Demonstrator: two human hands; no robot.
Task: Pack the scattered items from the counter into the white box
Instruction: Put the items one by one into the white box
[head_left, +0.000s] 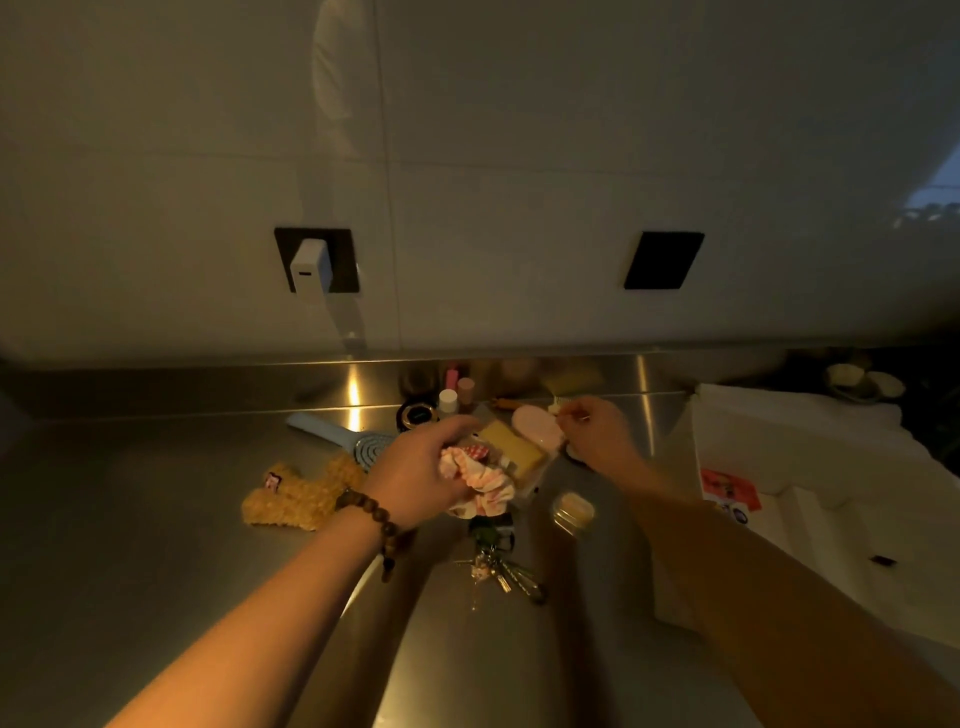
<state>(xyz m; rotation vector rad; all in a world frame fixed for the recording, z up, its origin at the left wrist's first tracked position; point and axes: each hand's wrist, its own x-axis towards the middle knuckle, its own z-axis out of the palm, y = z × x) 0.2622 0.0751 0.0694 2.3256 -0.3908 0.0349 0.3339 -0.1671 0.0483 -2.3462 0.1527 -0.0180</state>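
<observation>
gripping pink scrunchie, no legible writing

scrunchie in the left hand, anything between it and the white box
Yes. The right hand and its forearm cross the straight line from the scrunchie, held by the left hand, to the white box. The small clear container sits low on the counter beneath that line.

Kitchen; steel counter, tiled wall
</observation>
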